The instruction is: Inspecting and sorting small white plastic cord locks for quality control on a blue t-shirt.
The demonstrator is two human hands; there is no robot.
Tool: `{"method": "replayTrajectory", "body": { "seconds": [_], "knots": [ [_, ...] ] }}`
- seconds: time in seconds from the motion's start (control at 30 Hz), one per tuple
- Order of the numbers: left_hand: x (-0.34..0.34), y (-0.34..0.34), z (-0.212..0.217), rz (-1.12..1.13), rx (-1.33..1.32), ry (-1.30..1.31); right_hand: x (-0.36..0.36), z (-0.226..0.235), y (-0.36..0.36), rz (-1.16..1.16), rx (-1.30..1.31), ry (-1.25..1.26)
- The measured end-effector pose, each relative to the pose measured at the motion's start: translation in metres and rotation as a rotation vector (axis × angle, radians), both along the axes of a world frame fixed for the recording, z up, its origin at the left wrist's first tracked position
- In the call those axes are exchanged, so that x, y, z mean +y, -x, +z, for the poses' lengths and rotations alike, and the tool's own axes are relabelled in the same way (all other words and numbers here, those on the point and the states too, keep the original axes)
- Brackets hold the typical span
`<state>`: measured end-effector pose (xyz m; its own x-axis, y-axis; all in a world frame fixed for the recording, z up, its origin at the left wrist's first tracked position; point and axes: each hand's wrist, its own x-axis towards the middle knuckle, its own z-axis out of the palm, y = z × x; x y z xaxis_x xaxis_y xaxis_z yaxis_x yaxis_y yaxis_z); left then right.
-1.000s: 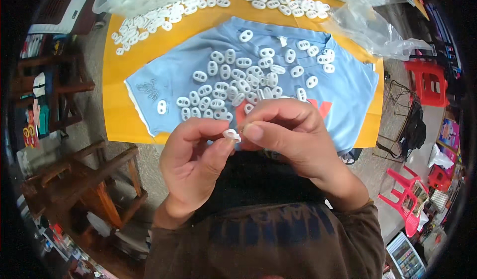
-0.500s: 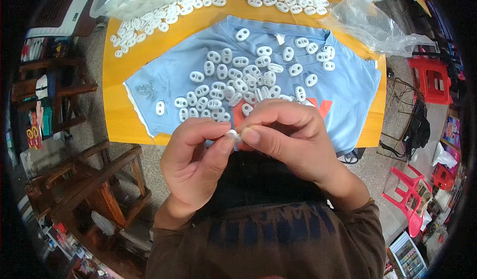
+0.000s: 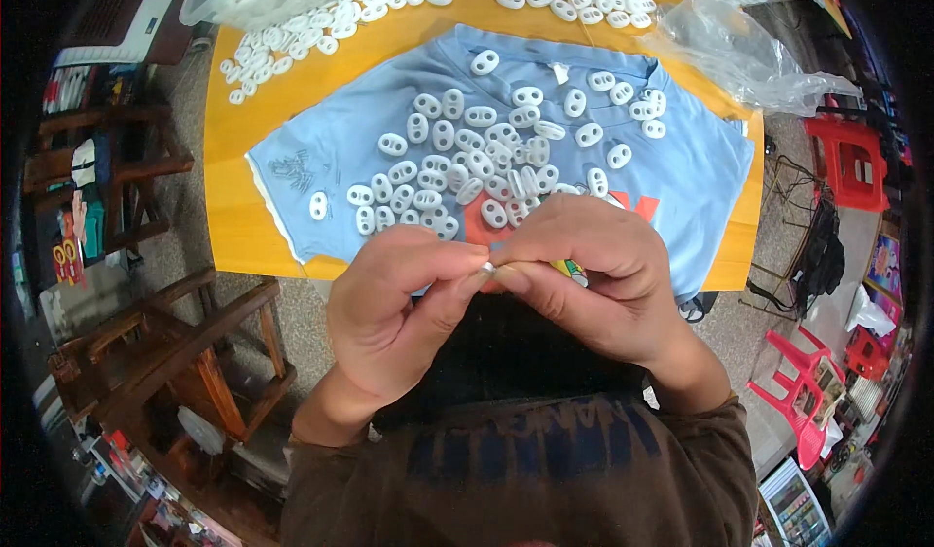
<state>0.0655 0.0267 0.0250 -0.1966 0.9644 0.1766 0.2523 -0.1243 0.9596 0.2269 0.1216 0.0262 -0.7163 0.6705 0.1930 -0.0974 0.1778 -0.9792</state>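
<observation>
Close to my body, in front of the near edge of the table, my left hand (image 3: 397,315) and my right hand (image 3: 605,284) meet fingertip to fingertip. Both pinch one small white plastic piece (image 3: 487,268) between thumb and forefinger. The fingers cover most of it, so its full shape is hidden. Just beyond my hands, a light blue T-shirt (image 3: 336,143) lies spread out, with a red print partly covered by my right hand. Scattered over it are many white oval two-hole plastic pieces (image 3: 480,116), heaped most thickly near the middle.
The shirt lies on a yellow table (image 3: 233,177). Along its far edge run more white pieces (image 3: 342,30) and a clear plastic container (image 3: 292,7). A crumpled clear bag (image 3: 739,55) sits at the far right. Wooden stools (image 3: 185,372) stand left, red plastic stools (image 3: 846,167) right.
Both hands, still pinching the white piece together, have shifted slightly right. The piece is now more covered by the fingertips. The table scene has shifted a little in the view.
</observation>
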Motion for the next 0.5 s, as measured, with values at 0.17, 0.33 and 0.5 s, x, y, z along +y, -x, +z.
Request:
{"method": "replayTrajectory", "body": {
  "seconds": [0.17,0.33,0.5],
  "knots": [
    [0.0003,-0.0046,-0.0002,0.006,-0.09,0.05,-0.002,-0.0026,-0.003,-0.024,-0.016,-0.003],
    [0.0004,-0.0057,0.0001,-0.006,-0.095,0.088,-0.0023,-0.0041,-0.005,-0.052,-0.035,-0.024],
    [-0.0011,-0.0091,0.0056,0.01,-0.329,0.193,-0.002,-0.0049,-0.0065,-0.113,-0.071,-0.177]
  ]
}}
